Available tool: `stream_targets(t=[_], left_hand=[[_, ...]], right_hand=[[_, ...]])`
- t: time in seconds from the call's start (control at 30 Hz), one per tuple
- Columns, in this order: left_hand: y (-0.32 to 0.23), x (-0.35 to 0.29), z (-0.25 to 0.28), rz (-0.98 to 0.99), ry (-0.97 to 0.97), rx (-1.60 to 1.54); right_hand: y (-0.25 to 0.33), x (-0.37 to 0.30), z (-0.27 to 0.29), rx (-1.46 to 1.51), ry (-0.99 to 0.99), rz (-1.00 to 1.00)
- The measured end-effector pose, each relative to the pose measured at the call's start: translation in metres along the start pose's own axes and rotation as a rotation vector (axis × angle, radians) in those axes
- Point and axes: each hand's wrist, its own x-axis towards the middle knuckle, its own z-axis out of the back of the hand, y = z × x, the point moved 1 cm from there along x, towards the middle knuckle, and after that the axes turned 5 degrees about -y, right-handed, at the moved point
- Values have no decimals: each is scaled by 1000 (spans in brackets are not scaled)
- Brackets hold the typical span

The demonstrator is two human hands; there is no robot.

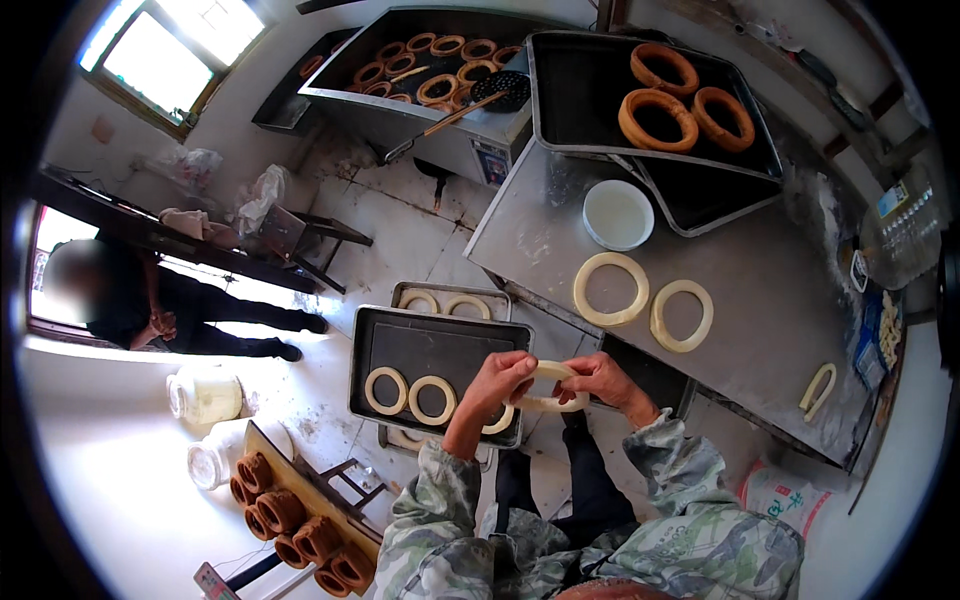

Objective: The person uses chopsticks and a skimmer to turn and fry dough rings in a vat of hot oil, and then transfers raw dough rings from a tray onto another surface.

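Both my hands hold one pale raw dough ring (548, 388) in the air above the floor. My left hand (497, 385) pinches its left side and my right hand (598, 381) grips its right side. Just below and left lies a dark tray (430, 345) with two raw rings (410, 395) on it. Two more raw dough rings (642, 300) lie on the steel table (760, 300) to my right.
A fryer (420, 75) with several browned rings and a skimmer stands at the back. A dark tray (590, 100) holds three fried rings. A white bowl (618, 214) sits on the table. Stacked fried rings (295, 525) lie lower left. A person stands at the left.
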Motion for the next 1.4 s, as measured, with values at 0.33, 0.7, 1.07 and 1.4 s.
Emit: stream_targets(t=[0.33, 0.7, 1.07, 1.4], left_hand=[[-86, 91, 30, -420, -307, 33], [62, 52, 93, -215, -694, 70], [226, -23, 173, 48, -983, 398], [380, -102, 308, 426, -1193, 596]], right_hand=[[72, 70, 21, 445, -137, 230], [3, 164, 81, -587, -992, 337], [-11, 149, -33, -1017, -656, 602], [-241, 63, -129, -756, -351, -38]])
